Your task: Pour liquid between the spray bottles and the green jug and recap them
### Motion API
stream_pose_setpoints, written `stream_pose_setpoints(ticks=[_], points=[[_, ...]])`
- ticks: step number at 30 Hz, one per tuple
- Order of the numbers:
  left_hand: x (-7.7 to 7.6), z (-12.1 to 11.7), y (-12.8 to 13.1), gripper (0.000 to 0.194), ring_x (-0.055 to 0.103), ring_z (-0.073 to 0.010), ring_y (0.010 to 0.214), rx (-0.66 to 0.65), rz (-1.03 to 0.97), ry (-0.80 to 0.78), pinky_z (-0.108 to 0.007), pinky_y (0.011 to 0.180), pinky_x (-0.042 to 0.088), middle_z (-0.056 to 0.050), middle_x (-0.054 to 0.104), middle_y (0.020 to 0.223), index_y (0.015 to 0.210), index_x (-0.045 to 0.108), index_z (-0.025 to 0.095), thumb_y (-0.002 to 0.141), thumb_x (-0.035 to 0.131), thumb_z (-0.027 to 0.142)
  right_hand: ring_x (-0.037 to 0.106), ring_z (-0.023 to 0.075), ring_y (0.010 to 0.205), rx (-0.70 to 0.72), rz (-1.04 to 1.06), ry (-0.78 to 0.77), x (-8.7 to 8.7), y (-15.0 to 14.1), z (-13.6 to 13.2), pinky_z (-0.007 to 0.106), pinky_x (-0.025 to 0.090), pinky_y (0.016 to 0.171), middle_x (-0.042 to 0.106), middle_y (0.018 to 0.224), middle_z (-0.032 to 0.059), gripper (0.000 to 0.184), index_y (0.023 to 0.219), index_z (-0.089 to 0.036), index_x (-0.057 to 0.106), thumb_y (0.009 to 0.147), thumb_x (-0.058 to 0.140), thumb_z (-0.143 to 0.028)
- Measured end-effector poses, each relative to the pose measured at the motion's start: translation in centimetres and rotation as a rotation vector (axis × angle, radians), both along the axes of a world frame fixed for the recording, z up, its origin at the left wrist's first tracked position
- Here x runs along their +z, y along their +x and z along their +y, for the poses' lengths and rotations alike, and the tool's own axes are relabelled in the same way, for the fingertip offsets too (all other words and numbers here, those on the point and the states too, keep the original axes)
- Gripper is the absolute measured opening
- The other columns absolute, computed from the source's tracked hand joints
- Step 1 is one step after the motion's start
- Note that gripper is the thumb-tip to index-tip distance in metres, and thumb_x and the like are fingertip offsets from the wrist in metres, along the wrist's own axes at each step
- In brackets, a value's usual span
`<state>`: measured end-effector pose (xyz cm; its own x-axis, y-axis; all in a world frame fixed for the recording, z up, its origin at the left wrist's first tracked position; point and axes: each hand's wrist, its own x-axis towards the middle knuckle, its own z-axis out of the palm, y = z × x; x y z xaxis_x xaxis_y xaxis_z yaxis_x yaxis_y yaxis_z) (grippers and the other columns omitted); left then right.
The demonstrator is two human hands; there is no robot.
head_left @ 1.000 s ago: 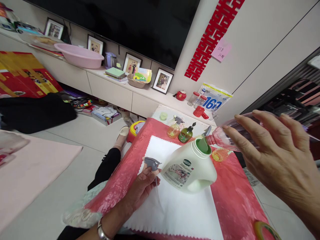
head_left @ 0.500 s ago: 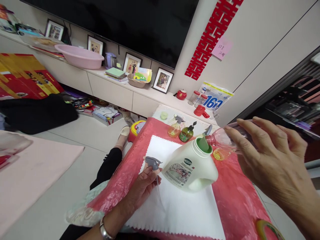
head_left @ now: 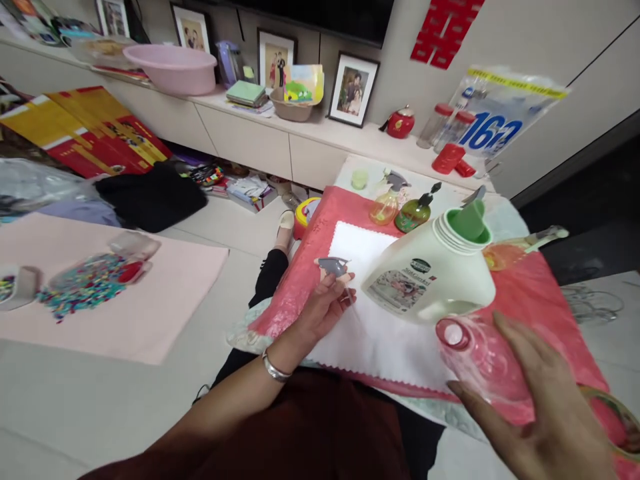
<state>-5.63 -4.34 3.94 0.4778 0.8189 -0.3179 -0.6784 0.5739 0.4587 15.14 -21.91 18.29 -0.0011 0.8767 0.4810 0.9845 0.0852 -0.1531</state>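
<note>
The right hand (head_left: 545, 393) is nearest, curved around a clear pink bottle (head_left: 493, 363), thumb on one side and fingers on the other, so it is partly open and has hold of the body. The bottle tilts, its uncapped mouth facing up and toward the left. A roll of tape (head_left: 611, 427) lies by the right edge.

The left hand (head_left: 327, 303) pinches a grey-topped spray head (head_left: 332, 267) between thumb and fingers, nearly closed, a thin clear tube hanging below it over a white sheet (head_left: 367, 343) with a scalloped edge. On that sheet, between and beyond the hands, stands a pale jug (head_left: 425, 263), a green spout (head_left: 470, 221) showing in its open neck.

Farther back on the red-covered counter (head_left: 543, 303) are an orange bottle (head_left: 504, 256) right of the jug, and a green pump bottle (head_left: 413, 215) just beside an amber spray bottle (head_left: 385, 208). A small green cup (head_left: 359, 179) sits past these. Along the wall, a low cabinet (head_left: 265, 150) carries framed photos (head_left: 353, 90) and a pink basin (head_left: 175, 70).
</note>
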Motion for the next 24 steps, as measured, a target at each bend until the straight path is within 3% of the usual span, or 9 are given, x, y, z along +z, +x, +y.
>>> stream_pose_setpoints(ticks=[6,10,19,24], points=[[2.2,0.5,-1.5,0.021,0.068,-0.0087,0.079,0.095,0.001,-0.054,-0.024,0.081,0.057,-0.002,0.074,0.107,0.099,0.070,0.017,0.080,0.080,0.018,0.049,0.0354,0.122,-0.041,0.043,-0.083,-5.4,-2.1,-2.1,0.053,0.045,0.098,0.048,0.137,0.0139,0.059,0.153,-0.020,0.042,0.103,0.052,-0.050],[3.7,0.7,-2.0,0.020,0.068,-0.0077,0.078,0.111,-0.015,-0.038,-0.024,0.081,0.057,-0.001,0.074,0.108,0.106,0.068,0.019,0.086,0.074,0.017,0.049,0.0383,0.120,-0.058,-0.027,-0.131,-7.6,-2.9,-1.9,0.059,0.046,0.094,0.046,0.138,0.0148,0.055,0.152,-0.020,0.040,0.104,0.046,-0.047],[4.5,0.1,-2.0,0.020,0.068,-0.0078,0.077,0.122,-0.008,-0.027,-0.024,0.079,0.058,0.000,0.073,0.108,0.108,0.067,0.020,0.089,0.071,0.017,0.048,0.0360,0.123,-0.073,0.030,-0.168,-8.3,-4.5,-1.2,0.058,0.048,0.091,0.045,0.140,0.0138,0.052,0.151,-0.020,0.040,0.103,0.042,-0.042],[4.4,-1.2,-1.2,0.039,0.069,-0.0086,0.079,0.069,-0.019,0.009,-0.025,0.080,0.057,-0.001,0.072,0.116,0.114,0.066,0.023,0.079,0.082,0.019,0.047,0.0333,0.125,-0.075,0.131,-0.183,-8.5,-5.2,-0.8,0.055,0.049,0.092,0.046,0.139,0.0128,0.056,0.153,-0.023,0.037,0.104,0.045,-0.050]])
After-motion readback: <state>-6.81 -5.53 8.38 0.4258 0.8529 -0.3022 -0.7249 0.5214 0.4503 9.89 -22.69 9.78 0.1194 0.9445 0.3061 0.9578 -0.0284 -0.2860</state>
